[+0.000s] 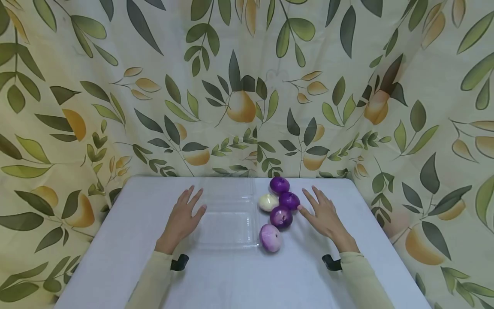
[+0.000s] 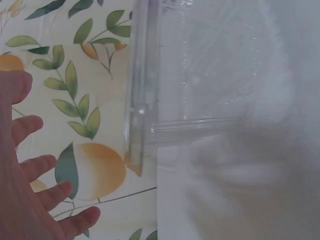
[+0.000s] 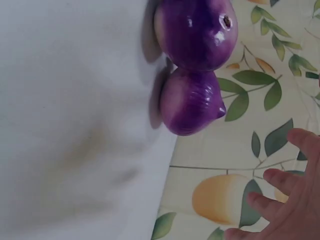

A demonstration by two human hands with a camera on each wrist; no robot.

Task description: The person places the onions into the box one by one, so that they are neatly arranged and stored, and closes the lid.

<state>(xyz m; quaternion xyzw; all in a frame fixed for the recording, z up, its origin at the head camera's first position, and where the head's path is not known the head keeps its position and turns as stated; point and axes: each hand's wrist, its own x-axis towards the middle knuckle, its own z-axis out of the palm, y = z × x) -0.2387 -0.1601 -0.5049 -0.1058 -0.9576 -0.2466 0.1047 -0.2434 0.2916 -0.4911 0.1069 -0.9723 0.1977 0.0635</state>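
Both hands hover above the white table with fingers spread, holding nothing. In the head view my left hand (image 1: 182, 221) is at the left side of a clear plastic container (image 1: 227, 229), whose lid part lies folded open toward the back. My right hand (image 1: 325, 218) is just right of a cluster of onions. Three are deep purple: a back onion (image 1: 279, 185), a middle onion (image 1: 289, 201) and a nearer onion (image 1: 281, 217). A pale yellowish-white onion (image 1: 268, 202) touches the group on its left. Nearest the front lies a light purple onion (image 1: 270, 238), beside the container's right edge.
The white table (image 1: 247, 283) stands against a leaf-and-fruit patterned cloth (image 1: 239, 141) at the back and both sides. A dark band with a small black device (image 1: 179, 262) is on the left wrist, and a similar device (image 1: 332, 262) on the right.
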